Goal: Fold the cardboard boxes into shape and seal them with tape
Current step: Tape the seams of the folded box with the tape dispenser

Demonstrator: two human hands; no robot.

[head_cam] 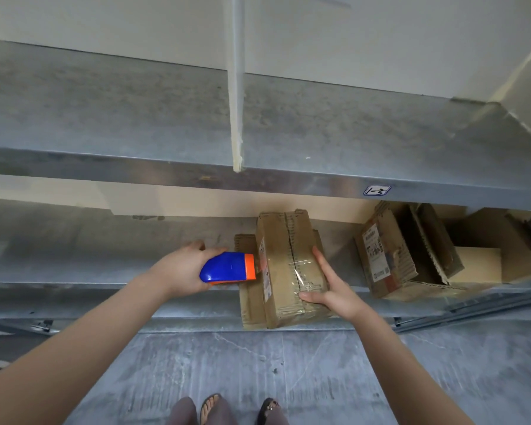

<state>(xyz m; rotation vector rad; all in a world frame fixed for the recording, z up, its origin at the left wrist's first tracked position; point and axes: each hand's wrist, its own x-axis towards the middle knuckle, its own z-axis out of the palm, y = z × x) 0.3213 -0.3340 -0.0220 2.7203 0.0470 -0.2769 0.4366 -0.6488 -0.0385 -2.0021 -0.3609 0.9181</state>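
Left hand [183,266] grips the blue-and-orange plastic tape dispenser [229,268], with the orange end touching the left side of the brown rectangular cardboard box [285,271]. Right hand [328,289] clasps the near right corner of the box between thumb and fingers. The box lies on flattened brown cardboard [252,308] on the lower grey metal shelf [74,256]. Clear tape [301,271] crosses the top seam of the box.

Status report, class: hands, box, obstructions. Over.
Left hand grips tape dispenser at box side. Right hand holds box, tape over seam. Open boxes sit apart, right.
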